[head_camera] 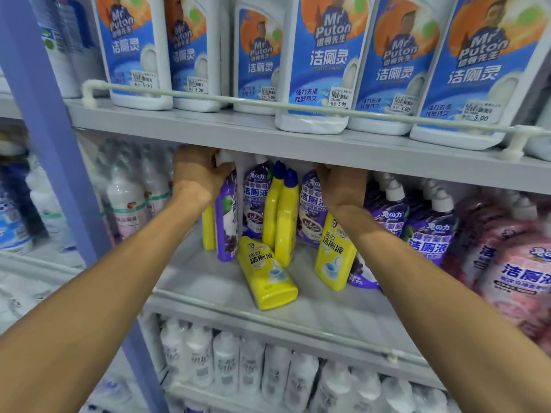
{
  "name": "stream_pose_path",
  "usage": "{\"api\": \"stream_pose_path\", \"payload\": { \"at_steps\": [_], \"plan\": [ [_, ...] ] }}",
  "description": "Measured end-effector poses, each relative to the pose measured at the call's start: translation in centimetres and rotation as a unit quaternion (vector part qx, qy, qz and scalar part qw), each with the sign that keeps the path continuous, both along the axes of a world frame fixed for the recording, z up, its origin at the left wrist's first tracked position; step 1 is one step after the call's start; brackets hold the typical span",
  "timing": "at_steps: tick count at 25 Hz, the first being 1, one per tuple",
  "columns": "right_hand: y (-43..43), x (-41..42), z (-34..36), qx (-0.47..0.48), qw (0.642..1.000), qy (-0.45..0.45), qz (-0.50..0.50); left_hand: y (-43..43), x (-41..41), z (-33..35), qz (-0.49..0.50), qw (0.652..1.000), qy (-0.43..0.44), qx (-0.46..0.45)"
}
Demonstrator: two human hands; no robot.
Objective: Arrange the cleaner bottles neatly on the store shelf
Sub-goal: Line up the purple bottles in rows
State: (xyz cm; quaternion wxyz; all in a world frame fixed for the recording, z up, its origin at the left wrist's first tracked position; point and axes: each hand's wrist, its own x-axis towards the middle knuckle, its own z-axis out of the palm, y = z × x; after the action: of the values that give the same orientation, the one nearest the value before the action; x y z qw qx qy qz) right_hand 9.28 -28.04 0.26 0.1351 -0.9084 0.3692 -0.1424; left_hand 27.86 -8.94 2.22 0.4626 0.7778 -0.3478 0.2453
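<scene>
Hands (pixel 196 174) (pixel 343 186), left gripping glossy purple bottle (pixel 226 228), flat yellow bottle (pixel 268 272) leaning

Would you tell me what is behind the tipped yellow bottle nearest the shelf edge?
Two upright yellow bottles with blue caps, purple bottles beyond; the tipped bottle covers their lower parts.

Grey metal shelves (pixel 190 122) fill the view. The upper board (pixel 387 156) runs just above the fingers (pixel 220 169), edged by a pale rail (pixel 208 98). The lower board (pixel 208 281) lies below them. A blue post (pixel 50 138) stands left of them, with blurred side shelving (pixel 35 260) beyond. The light is cool and even.
</scene>
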Motion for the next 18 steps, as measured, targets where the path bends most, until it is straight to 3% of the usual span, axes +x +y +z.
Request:
{"api": "stream_pose_path", "payload": {
  "at_steps": [1, 3, 6, 11, 14, 18],
  "plan": [
    [-0.3, -0.2, -0.4, -0.029, 0.999, 0.014, 0.020, 0.3, -0.1, -0.4, -0.023, 1.000, 0.007, 0.000],
    [0.2, -0.1, -0.5, -0.035, 0.996, -0.080, -0.006, 1.4, -0.7, -1.6, -0.061, 0.997, 0.035, 0.011],
    [2.0, 0.5, 0.8, -0.175, 0.962, -0.207, -0.023, 2.9, -1.4, -2.5, -0.077, 0.994, 0.078, 0.007],
    [1.9, 0.2, -0.8, -0.166, 0.952, -0.258, -0.009, 2.3, -1.2, -1.6, -0.100, 0.980, 0.168, -0.024],
    [2.0, -0.5, -0.4, -0.111, 0.951, -0.288, 0.007, 1.7, -2.3, -2.3, -0.104, 0.957, 0.266, -0.039],
    [2.0, -1.1, -2.4, -0.058, 0.948, -0.311, 0.039, 1.5, -3.9, -4.4, -0.129, 0.959, 0.250, -0.028]
  ]
}}
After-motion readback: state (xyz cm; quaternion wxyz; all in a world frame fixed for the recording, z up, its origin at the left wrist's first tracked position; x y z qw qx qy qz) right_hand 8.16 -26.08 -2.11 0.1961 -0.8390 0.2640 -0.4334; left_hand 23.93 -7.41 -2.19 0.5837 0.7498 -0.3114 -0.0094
